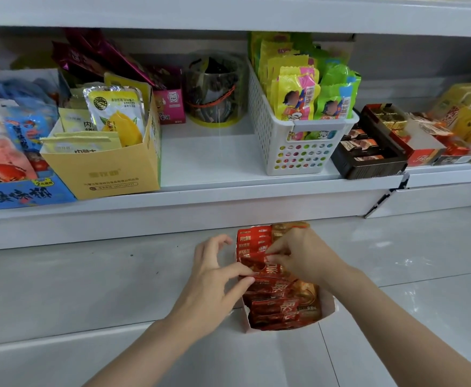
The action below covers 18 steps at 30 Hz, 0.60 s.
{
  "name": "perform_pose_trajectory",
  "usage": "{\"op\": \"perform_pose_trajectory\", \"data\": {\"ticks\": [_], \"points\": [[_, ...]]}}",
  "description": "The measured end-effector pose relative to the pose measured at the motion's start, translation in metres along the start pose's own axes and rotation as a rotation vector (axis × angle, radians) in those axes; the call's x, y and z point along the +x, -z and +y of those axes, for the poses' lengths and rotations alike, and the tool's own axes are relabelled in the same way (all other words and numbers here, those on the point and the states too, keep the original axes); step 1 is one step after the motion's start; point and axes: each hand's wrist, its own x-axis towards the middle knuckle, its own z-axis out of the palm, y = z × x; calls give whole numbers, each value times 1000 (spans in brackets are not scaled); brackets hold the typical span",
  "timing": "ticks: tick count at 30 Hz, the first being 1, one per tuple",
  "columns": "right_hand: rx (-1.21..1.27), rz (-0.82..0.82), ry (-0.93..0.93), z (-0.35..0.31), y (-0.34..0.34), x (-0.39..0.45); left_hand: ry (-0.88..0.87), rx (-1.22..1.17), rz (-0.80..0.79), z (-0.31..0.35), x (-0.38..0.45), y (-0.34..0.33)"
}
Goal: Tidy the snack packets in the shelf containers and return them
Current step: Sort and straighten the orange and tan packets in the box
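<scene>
A white cardboard box (329, 306) stands on the floor below the shelf, filled with red and brown snack packets (281, 305). My left hand (214, 277) pinches the edge of a red packet at the box's left side with thumb and forefinger. My right hand (301, 255) reaches in from the right and pinches a red packet (256, 244) in the far half of the box. The back row of packets stands upright; the near ones lie tilted.
On the white shelf (214, 163) stand a yellow carton of mango packets (108, 169), a white perforated basket (298, 141) of green and yellow packets, a clear tub (214, 90), a dark tray (368, 157) and blue packets (19, 191). Grey floor tiles (89, 289) surround the box.
</scene>
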Motion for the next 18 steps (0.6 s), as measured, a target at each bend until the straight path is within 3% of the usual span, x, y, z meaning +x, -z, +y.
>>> {"op": "perform_pose_trajectory", "data": {"ticks": [6, 13, 18], "points": [[192, 111, -32, 24, 15, -18, 11, -61, -198, -1, 16, 8], [-191, 84, -52, 31, 6, -27, 11, -51, -185, -4, 23, 8], [-186, 77, -116, 54, 7, -45, 51, -65, -154, -5, 22, 7]]}}
